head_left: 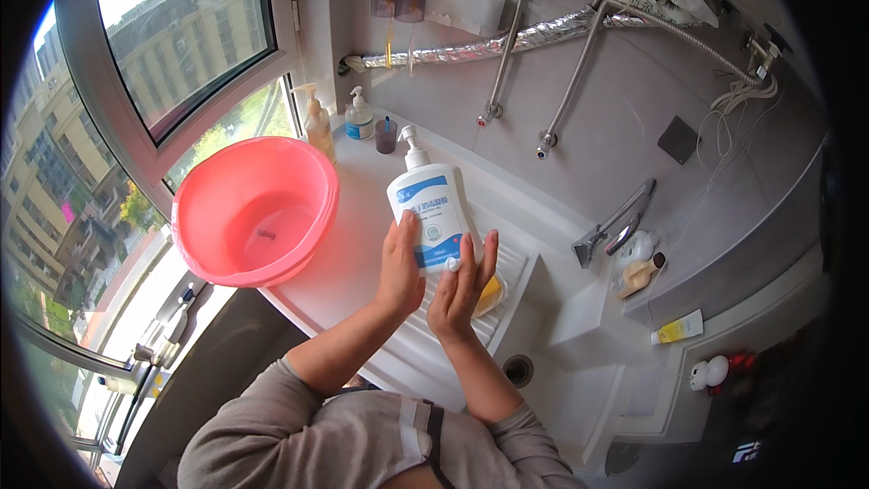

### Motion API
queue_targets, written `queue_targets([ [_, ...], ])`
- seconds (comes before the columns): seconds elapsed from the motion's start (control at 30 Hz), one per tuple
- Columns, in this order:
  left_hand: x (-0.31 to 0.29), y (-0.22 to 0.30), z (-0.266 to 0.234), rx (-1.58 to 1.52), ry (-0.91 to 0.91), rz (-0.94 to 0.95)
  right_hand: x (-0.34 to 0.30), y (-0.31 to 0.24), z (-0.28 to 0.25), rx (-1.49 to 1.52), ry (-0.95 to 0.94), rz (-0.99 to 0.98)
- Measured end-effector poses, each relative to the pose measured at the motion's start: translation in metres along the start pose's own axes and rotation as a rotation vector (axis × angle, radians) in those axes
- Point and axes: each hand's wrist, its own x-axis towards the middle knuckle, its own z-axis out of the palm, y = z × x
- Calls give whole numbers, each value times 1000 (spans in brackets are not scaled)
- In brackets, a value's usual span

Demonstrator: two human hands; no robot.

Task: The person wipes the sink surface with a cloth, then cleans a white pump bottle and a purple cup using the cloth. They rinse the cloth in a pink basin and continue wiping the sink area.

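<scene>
A white pump bottle (425, 188) with a blue-and-white label is raised in front of me, slightly tilted, its pump head pointing away. My left hand (399, 263) grips its lower left side, thumb on the front; the fingers behind it are hidden. My right hand (463, 294) is at the bottle's lower right corner, its fingers stretched upward and slightly apart. A small white dab (453, 264) shows by these fingers; I cannot tell whether it is foam or cream. Whether the right fingers touch the bottle is unclear.
A pink basin (256, 213) stands left on the white counter (362, 177). Behind are two pump bottles (359, 115) and a dark cup (386, 136). A ribbed washboard and the sink (579, 376) lie right, with a faucet (615, 222) and a yellow tube (677, 328) beyond.
</scene>
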Motion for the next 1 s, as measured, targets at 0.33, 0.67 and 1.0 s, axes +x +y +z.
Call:
queue_targets([
  [0.33, 1, 15, 24, -4, -125, -106, 57, 6, -3, 797, 252, 553],
  [0.67, 17, 9, 27, -40, 6, -3, 19, -17, 14, 519, 25, 193],
  [1.0, 10, 1, 25, 4, -89, 104, 83, 10, 3, 1452, 298, 716],
])
